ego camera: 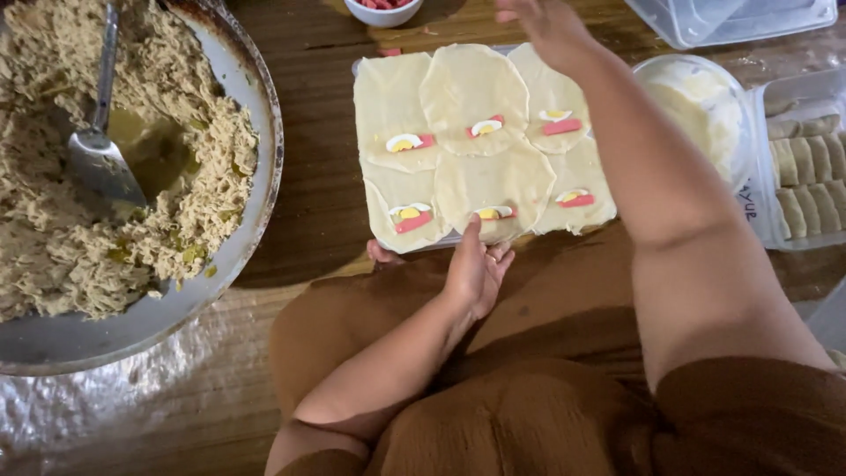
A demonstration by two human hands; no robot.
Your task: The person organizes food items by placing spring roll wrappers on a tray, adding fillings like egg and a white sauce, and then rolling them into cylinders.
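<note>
Pale dough wrappers on a board, left hand pinching its near edge.
Thumb on top, fingers under; right hand open, fingers spread, hovering over far wrappers topped with egg slices and sausage strips. Shredded filling pan left.

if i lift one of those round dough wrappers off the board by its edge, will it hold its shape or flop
Probably flop: the wrappers look thin and overlap limply on the board. It may tear or stretch, being so thin. The egg slice and pink strip lie loose on top, so they would likely slide off.
</note>
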